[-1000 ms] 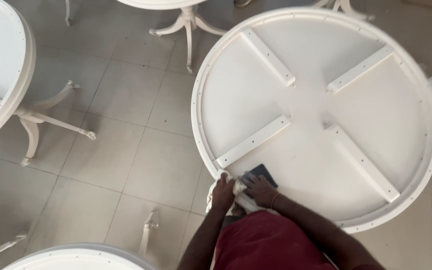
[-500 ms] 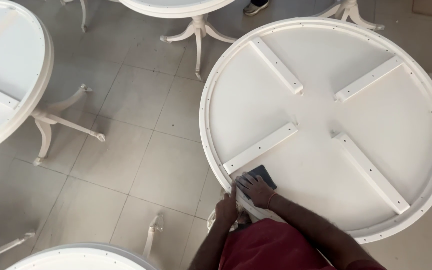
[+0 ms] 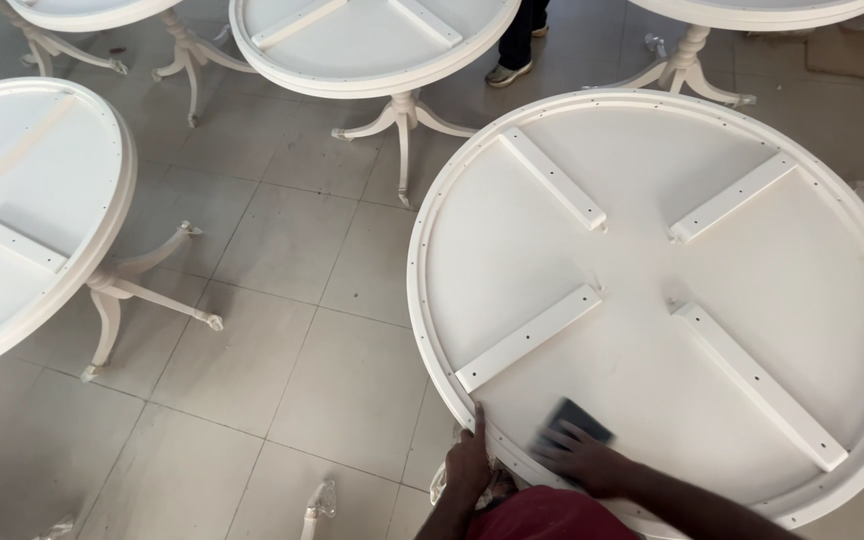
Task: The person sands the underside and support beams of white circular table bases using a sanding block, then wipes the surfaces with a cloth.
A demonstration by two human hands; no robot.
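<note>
White paint covers the big round tabletop [image 3: 652,300] that fills the right half of the frame, lying upside down with four flat battens in a cross on its underside. No package, label or sign shows on it; a brownish flat sheet [image 3: 845,50] lies on the tiled floor [image 3: 282,330] at the upper right.

At the bottom centre, the right hand [image 3: 584,455] lies palm down, fingers spread flat, pressing a dark blue-grey sanding pad [image 3: 580,420] onto the tabletop just inside the near rim; its forearm runs in from the lower right. The left hand [image 3: 469,460] is just beside it, fingers curled over the rim's edge, gripping it, with the arm rising from the bottom edge. A red garment [image 3: 542,515] shows between the arms.

More white round tables stand at the left [image 3: 22,200] and upper centre [image 3: 372,40] on curved pedestal legs. Another person's dark trouser leg and shoe [image 3: 507,70] show at the top centre.
</note>
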